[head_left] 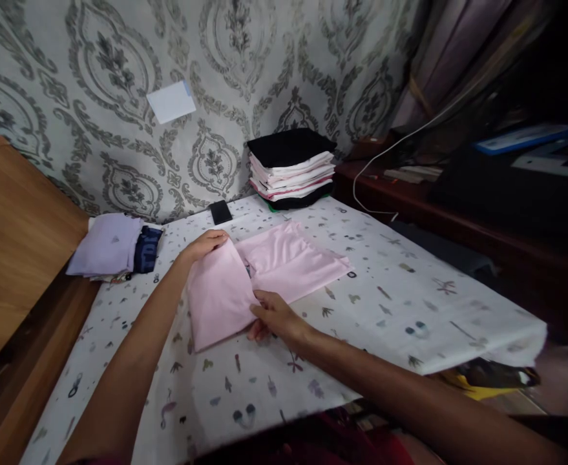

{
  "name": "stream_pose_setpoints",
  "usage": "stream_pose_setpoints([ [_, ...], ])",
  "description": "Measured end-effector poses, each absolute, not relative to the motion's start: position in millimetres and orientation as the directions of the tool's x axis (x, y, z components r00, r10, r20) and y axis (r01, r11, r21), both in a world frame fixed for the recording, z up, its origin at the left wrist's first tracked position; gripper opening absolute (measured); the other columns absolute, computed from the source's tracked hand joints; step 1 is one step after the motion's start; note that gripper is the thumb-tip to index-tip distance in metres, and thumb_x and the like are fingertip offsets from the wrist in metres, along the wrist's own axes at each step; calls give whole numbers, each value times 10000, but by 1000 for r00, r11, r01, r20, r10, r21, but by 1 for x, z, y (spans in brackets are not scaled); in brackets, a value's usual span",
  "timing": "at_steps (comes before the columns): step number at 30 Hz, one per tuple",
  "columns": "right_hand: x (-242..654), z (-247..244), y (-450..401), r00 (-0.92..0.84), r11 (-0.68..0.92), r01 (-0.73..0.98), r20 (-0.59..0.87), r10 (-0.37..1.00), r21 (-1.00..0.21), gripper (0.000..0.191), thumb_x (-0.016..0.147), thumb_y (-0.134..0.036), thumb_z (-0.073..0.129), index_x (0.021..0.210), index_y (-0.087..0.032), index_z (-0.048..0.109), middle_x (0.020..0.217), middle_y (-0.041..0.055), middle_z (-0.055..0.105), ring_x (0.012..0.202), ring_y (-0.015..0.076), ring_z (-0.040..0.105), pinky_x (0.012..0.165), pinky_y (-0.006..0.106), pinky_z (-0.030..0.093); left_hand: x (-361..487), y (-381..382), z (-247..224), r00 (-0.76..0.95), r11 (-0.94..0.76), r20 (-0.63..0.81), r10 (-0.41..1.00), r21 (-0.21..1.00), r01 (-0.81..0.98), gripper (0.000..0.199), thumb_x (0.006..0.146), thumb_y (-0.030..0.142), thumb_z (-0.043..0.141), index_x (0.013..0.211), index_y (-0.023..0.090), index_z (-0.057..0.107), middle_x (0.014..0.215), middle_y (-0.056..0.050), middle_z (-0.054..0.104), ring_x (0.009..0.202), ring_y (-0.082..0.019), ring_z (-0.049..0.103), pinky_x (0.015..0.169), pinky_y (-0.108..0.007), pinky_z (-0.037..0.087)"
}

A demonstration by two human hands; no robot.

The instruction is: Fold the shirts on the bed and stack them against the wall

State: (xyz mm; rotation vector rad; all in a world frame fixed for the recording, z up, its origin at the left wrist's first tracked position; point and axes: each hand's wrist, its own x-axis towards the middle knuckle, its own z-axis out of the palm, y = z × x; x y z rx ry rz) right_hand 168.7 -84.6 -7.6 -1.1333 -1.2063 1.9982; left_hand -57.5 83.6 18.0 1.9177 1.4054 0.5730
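Note:
A pale pink garment (pixel 220 294) lies on the patterned cloth in front of me, its left part folded over toward the right and its right part (pixel 296 265) spread flat with some wrinkles. At the far edge of the folded part, my left hand (pixel 209 244) grips the fabric, with the fingertips over the top corner. My right hand (pixel 276 316) pinches the near edge of the same fold between thumb and fingers. Some fingertips of the right hand are under the fabric. What kind of garment it is cannot be made out for certain.
A tall stack of folded clothes (pixel 291 168) stands against the wall. A black phone-like object (pixel 220 212) lies at the back edge. Folded lilac (pixel 106 244) and navy clothes (pixel 147 248) sit at left beside a wooden panel (pixel 17 239). A white cable (pixel 361 171) hangs at right.

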Motion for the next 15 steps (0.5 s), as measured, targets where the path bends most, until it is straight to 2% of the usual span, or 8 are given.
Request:
stream_pose_setpoints([
  [4, 172, -7, -85, -489, -469, -32, -395, 778, -883, 105, 849, -115, 483, 894, -194, 535, 488, -59, 580, 478, 143, 639, 456, 200, 452, -49, 92, 7, 345, -189, -74, 936, 721, 667, 314, 743, 486, 577, 784, 185, 657, 798, -29, 656, 741, -184, 580, 707, -272, 469],
  [10, 178, -1, -82, -519, -542, -52, -441, 732, -839, 223, 860, -90, 430, 1013, -130, 588, 534, -24, 621, 468, 124, 636, 463, 190, 455, -46, 98, 9, 345, -220, -62, 937, 663, 716, 249, 757, 422, 615, 816, 189, 683, 886, -49, 697, 856, -225, 613, 787, -293, 478],
  [12, 179, 1, -82, -517, -549, -65, -442, 733, -833, 270, 868, -79, 420, 1080, -118, 582, 549, -33, 619, 467, 122, 638, 458, 190, 455, -51, 97, 14, 346, -218, -71, 935, 655, 723, 247, 765, 406, 603, 838, 187, 689, 896, -47, 702, 846, -217, 617, 779, -291, 483],
  [15, 180, 4, -82, -527, -549, -52, -444, 725, -834, 366, 879, -79, 419, 1218, -104, 552, 525, -41, 610, 473, 129, 639, 465, 191, 455, -61, 95, 18, 338, -201, -93, 937, 647, 735, 260, 741, 376, 604, 887, 175, 682, 837, -32, 686, 741, -188, 596, 687, -277, 478],
])
